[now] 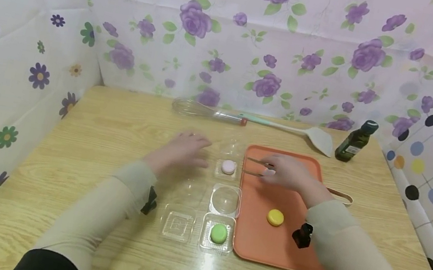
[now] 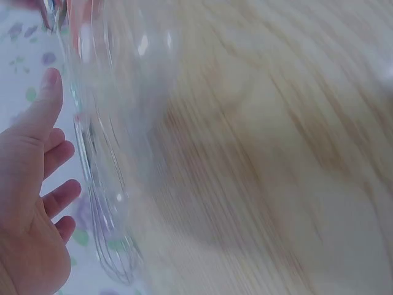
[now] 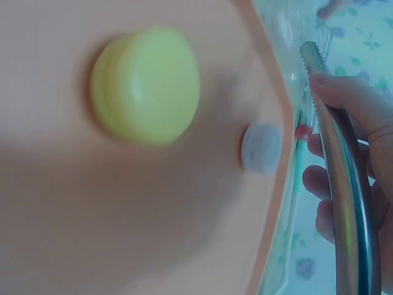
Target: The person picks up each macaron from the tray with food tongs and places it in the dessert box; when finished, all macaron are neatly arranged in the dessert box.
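Note:
My right hand [image 1: 289,172] grips metal tongs [image 3: 350,203] over the orange tray [image 1: 255,248]; their tips are apart, with nothing between them. Beneath, on the tray, lie a yellow macaron [image 1: 275,218] and a white macaron [image 3: 262,149], which the hand partly hides in the head view. Left of the tray, a pale pink macaron [image 1: 228,167] sits in one clear plastic box, and a green macaron [image 1: 219,234] in another clear box [image 1: 202,244] with its lid [image 1: 225,200] folded back. My left hand [image 1: 183,151], fingers loosely spread, hovers left of the pink one, holding nothing.
Another open clear box [image 1: 178,225] lies left of the green macaron. Along the back lie a whisk [image 1: 203,111] and a spatula [image 1: 318,138] with a pale green handle. A dark green bottle [image 1: 355,141] stands at the back right. Patterned cloth surrounds the wooden table [image 1: 116,112].

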Demonstrator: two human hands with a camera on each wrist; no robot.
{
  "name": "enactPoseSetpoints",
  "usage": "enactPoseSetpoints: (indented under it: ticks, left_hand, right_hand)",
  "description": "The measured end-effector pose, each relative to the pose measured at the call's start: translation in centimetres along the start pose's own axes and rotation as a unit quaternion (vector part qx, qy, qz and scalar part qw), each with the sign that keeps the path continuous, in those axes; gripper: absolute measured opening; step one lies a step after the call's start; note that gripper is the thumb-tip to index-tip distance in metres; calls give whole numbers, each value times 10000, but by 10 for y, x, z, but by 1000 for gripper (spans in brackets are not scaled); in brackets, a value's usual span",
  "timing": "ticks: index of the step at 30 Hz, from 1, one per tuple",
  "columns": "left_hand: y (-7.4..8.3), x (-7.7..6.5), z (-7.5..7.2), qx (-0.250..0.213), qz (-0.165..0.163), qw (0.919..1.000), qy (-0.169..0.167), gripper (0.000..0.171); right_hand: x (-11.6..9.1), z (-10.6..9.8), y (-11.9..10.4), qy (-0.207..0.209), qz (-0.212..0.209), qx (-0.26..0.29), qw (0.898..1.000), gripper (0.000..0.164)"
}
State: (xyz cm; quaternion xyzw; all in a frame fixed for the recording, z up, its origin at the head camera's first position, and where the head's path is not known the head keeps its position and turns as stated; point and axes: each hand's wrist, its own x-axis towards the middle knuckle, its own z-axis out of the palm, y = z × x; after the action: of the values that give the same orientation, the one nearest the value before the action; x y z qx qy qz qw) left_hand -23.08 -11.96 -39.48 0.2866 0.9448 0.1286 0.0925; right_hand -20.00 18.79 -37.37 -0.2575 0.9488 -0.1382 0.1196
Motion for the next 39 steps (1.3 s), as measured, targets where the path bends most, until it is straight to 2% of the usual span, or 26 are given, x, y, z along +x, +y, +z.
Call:
enactPoseSetpoints:
  ticks: [6,14,29,39]
  left_hand:
    - [-17,-13,-5,-25,-117,9999,-32,73]
    - [-31,-19,-2,139,-199,9996,-171,76]
    - [-32,-22,-1,283,-259,9989,-261,74]
    - [-33,-22,-1,326,-288,9988,-201,72]
  right_hand:
    - [-13,-1,14,148,271,-23,9995,48]
    - [-22,1,32,203,255,-63,9994,41]
    - [-31,9,48,-75,664,0,9978,52]
    - [-29,12,50,-46,555,-171,9983,47]
